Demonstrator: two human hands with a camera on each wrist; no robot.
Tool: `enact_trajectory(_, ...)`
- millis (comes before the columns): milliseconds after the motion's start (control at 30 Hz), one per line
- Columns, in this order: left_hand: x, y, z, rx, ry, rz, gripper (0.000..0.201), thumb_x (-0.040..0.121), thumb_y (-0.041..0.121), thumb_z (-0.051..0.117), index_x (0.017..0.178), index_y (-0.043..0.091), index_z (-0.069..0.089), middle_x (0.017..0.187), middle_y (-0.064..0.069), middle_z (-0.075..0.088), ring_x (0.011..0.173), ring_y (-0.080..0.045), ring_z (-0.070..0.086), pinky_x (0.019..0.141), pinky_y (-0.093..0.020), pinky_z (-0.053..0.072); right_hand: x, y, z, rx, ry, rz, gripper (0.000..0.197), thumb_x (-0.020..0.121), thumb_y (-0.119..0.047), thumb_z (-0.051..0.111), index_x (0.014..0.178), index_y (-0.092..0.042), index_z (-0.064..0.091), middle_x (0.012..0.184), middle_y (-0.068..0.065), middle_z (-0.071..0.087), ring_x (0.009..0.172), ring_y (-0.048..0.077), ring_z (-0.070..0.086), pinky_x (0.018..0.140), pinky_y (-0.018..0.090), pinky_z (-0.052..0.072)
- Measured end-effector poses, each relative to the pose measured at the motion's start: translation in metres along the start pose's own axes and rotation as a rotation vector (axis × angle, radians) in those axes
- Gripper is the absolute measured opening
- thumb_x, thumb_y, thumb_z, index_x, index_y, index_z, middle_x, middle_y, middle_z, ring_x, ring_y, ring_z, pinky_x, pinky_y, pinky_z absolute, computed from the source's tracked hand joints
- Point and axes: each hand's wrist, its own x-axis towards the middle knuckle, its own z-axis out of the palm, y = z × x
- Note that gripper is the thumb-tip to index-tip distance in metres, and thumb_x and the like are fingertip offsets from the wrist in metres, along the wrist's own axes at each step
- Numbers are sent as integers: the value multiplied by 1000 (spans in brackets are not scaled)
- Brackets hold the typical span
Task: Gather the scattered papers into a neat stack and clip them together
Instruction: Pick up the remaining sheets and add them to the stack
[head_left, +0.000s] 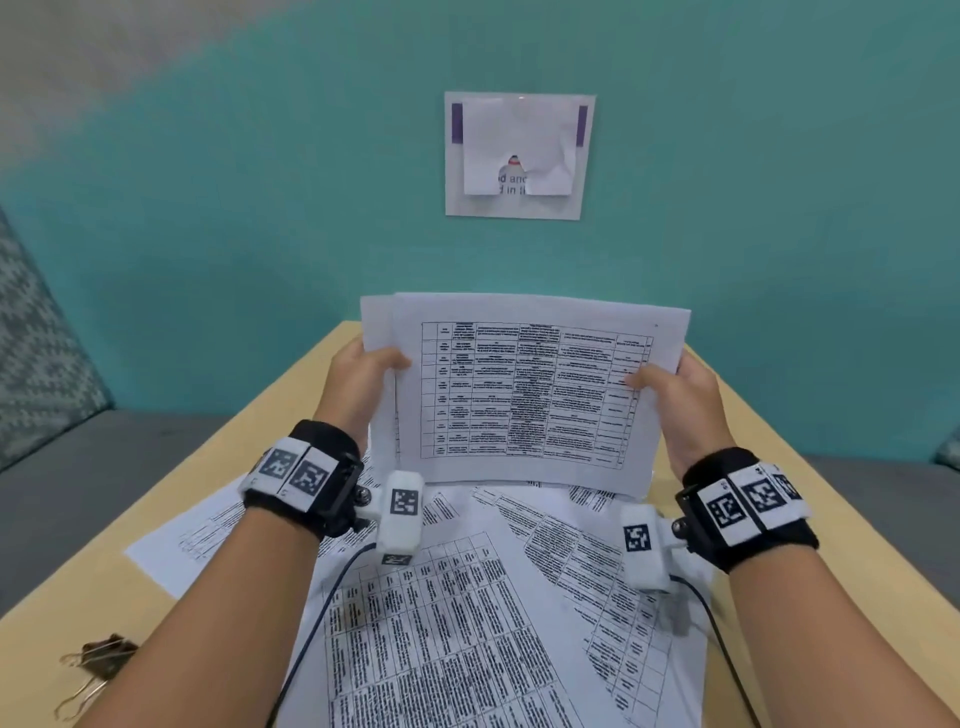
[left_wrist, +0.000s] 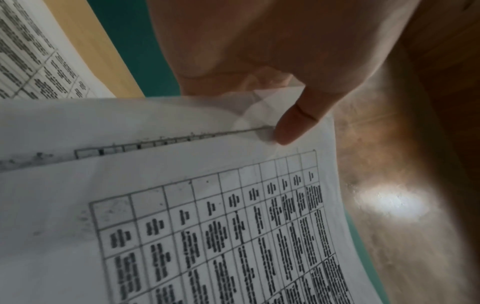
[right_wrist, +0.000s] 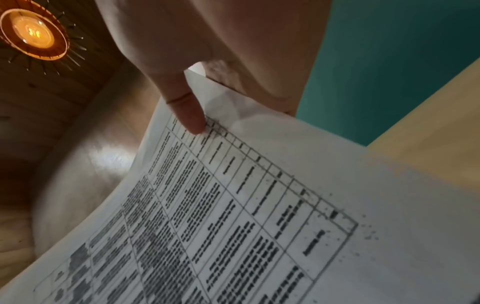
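I hold a small bundle of white sheets printed with tables (head_left: 524, 389) upright over the far half of the table, its lower edge down among the loose papers. My left hand (head_left: 363, 379) grips the bundle's left edge, thumb on the front (left_wrist: 293, 125). My right hand (head_left: 675, 395) grips the right edge, thumb pressed on the print (right_wrist: 189, 115). One sheet behind sticks out to the left, unaligned. More printed sheets (head_left: 467, 623) lie scattered and overlapping on the table beneath my wrists. Black binder clips (head_left: 98, 665) lie at the near left.
The light wooden table (head_left: 218, 478) stands against a teal wall with a taped paper notice (head_left: 519, 156). A grey bench with a patterned cushion (head_left: 41, 353) runs on the left. Cables trail from both wrist cameras over the papers.
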Motion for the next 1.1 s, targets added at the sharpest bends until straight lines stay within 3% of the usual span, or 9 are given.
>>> enact_trajectory(133,-2,-4,2,27,-28,-42,37,80,-1,53,114,10,64,114,-8,73,105,-32,67,88,-44,53,-2,2,-3,-11,16,33,31,76,14,48,81,-14,60,91,4,67,85,23,58,71,32,46)
enact_trajectory(233,-6,-8,10,35,-54,-66,39,79,-1,53,115,8,65,119,-12,73,111,-37,67,100,-54,54,-3,7,1,-20,-19,77,31,77,14,48,85,-14,61,97,4,69,88,23,59,74,33,47)
enact_trajectory(400,-6,-4,17,9,-31,-21,32,75,-4,50,104,8,58,110,-12,70,95,-30,64,89,-44,53,0,-1,2,15,6,39,31,76,13,48,88,-12,60,93,5,66,83,21,58,70,31,46)
enact_trajectory(600,-9,-15,20,76,-72,-62,44,83,-5,51,124,8,61,122,-8,71,110,-33,66,96,-50,54,-8,9,1,-44,-69,116,36,78,14,55,98,-15,64,104,3,73,96,25,64,83,39,52)
enact_trajectory(733,-8,-18,19,85,-64,-81,48,81,-5,54,126,10,61,123,-8,72,112,-33,67,101,-56,52,-9,9,0,-49,-89,110,42,78,13,64,111,-13,65,110,4,75,104,27,68,92,46,53)
enact_trajectory(867,-11,-9,22,79,-61,-70,48,90,-11,53,132,12,56,122,-5,71,106,-19,68,82,-37,55,-11,3,1,-31,-83,98,42,80,11,68,115,-12,65,109,3,75,102,25,70,90,45,56)
enact_trajectory(967,-9,3,25,71,38,15,46,93,-4,62,134,13,49,120,1,65,112,-18,64,85,-30,52,-11,-10,4,22,-57,56,40,81,13,68,112,-13,66,108,3,75,99,21,72,84,40,57)
enact_trajectory(1033,-7,10,26,74,140,54,67,90,9,74,145,15,35,139,-6,51,128,-24,53,99,-30,42,-11,-20,9,116,11,36,39,82,14,67,112,-12,65,108,4,75,97,19,72,82,36,57)
enact_trajectory(1100,-10,17,27,7,152,-46,93,86,22,80,156,19,18,157,-10,32,137,-24,40,109,-38,32,-13,-28,14,268,98,45,36,83,12,68,111,-10,63,110,7,73,96,19,71,79,32,56)
